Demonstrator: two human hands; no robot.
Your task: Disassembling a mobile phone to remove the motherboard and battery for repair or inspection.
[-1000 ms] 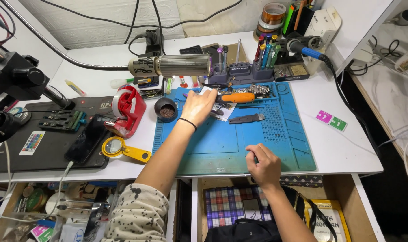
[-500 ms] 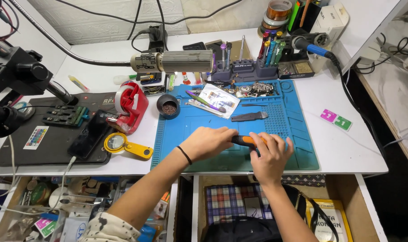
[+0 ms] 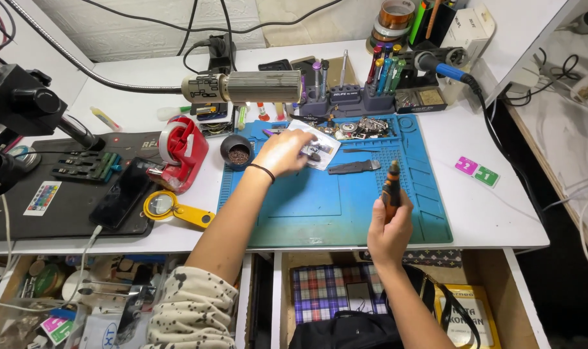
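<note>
The right hand (image 3: 389, 234) is wrapped closed around an orange and black screwdriver (image 3: 392, 186), fist about the lower handle, the tool upright with its tip pointing away over the near right part of the blue work mat (image 3: 319, 207). The left hand (image 3: 285, 150) reaches to the far middle of the mat, fingers bent down and loosely spread onto a small clear packet (image 3: 319, 143) with a white backing; whether it pinches the packet or only presses on it cannot be told. A black band sits at that wrist. Just right of the packet on the mat lies a flat dark metal bar (image 3: 353, 167), and beyond it, at the mat's far edge, a heap of small metal parts (image 3: 363, 126). Off the mat's right edge, on the white table (image 3: 494, 207), lie two small square stickers (image 3: 476, 170) side by side, one pink and one green. Left of the mat stands a small round black pot (image 3: 237, 152), then a red tape dispenser (image 3: 181, 154), and nearer the front a yellow-handled magnifier (image 3: 171, 208). Behind the mat's far edge stands a dark holder of coloured-handled drivers (image 3: 365, 87), with rolls of amber tape (image 3: 396, 19) stacked further back. Below the mat's front edge a drawer holds a yellow box (image 3: 469, 317).
</note>
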